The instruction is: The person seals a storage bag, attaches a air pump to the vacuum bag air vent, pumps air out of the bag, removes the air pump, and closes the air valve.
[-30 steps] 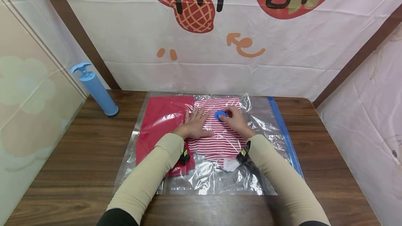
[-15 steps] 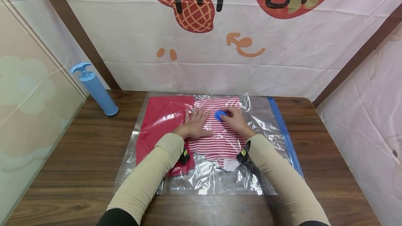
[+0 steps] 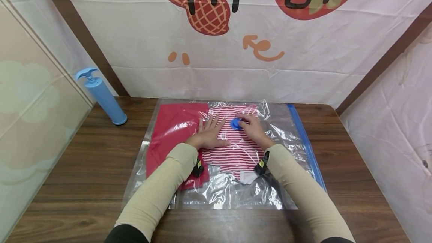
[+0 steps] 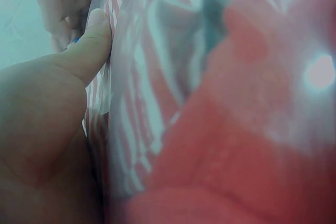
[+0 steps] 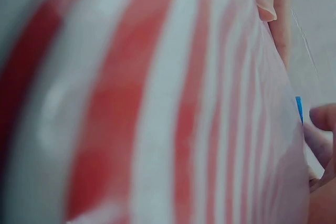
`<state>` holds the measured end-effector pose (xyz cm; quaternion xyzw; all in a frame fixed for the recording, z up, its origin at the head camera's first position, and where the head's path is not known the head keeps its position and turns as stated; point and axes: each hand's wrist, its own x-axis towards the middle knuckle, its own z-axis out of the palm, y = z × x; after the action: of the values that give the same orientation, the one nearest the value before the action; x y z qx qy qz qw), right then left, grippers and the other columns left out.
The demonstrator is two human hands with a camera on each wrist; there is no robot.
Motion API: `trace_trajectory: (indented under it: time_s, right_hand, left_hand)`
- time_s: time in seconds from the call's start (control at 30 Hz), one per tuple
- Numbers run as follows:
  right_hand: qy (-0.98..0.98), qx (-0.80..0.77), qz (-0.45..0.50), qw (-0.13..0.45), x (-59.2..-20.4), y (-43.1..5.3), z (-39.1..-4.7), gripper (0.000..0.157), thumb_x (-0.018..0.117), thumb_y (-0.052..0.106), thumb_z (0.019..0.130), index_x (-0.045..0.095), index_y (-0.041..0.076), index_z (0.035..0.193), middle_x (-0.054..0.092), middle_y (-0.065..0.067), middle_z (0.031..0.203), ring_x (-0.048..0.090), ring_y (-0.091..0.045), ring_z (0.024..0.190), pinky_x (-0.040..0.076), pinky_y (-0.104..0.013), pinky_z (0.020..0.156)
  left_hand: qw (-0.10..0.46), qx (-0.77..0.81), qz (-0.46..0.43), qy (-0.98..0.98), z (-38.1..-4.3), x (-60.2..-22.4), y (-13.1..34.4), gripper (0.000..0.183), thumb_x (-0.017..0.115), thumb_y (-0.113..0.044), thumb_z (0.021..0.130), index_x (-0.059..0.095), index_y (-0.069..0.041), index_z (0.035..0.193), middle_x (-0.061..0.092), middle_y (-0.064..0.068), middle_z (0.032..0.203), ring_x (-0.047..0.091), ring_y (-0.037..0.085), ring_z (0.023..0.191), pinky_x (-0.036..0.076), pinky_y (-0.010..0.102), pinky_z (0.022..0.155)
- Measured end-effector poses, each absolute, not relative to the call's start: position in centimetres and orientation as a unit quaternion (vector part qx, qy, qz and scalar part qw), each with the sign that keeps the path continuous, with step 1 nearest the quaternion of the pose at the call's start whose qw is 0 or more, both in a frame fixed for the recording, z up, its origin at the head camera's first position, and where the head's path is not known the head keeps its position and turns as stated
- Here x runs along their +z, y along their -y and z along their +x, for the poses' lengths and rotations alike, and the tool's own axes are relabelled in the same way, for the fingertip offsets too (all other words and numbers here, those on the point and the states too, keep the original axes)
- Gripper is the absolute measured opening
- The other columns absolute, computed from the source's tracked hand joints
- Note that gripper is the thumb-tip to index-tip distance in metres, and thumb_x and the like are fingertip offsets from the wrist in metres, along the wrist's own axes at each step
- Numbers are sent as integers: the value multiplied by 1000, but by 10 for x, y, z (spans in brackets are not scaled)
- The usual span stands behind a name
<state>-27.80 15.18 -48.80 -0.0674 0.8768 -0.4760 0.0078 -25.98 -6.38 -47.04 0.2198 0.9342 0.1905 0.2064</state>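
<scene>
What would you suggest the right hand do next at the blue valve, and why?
I would probably have the right hand try opening the valve, though it may already be open: its fingertips are at the valve, the left hand lies spread on the bag, perhaps steadying it, and the pump stands apart.

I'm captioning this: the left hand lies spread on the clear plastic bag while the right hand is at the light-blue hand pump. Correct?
No: the head view shows the right hand at the round blue valve, not the hand pump. The left hand does lie spread on the clear plastic bag.
</scene>
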Motion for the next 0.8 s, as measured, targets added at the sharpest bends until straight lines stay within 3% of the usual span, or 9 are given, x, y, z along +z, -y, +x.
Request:
trace_trajectory:
  time_s: [0.23,0.4,0.53,0.8]
  right_hand:
    - [-878,-475,-53,33,-487,-152,-276,53,77,19,92,56,0,138,57,-18,133,51,-33,128,37,-46,114]
    - [-878,-474,-62,28,-487,-152,-276,43,79,12,89,61,-2,126,58,-19,128,53,-33,124,39,-47,112]
    - [-880,-469,-73,22,-488,-152,-277,35,78,10,89,64,-2,119,59,-19,127,53,-34,124,39,-48,111]
    - [-881,-467,-77,25,-487,-152,-276,36,74,6,89,67,0,124,57,-20,131,51,-35,126,40,-49,111]
  left_hand:
    - [202,191,224,-934,-260,-471,64,101,59,-62,94,3,-17,165,-12,14,170,-19,35,154,-22,61,116]
    - [200,190,224,-935,-260,-471,64,102,59,-64,94,4,-18,165,-12,14,170,-19,35,153,-21,62,115]
    - [205,194,217,-934,-263,-477,64,103,61,-63,93,2,-20,165,-15,10,170,-24,31,152,-27,59,113]
    - [199,201,218,-934,-263,-479,64,102,61,-62,93,4,-18,165,-14,12,170,-23,32,153,-28,58,113]
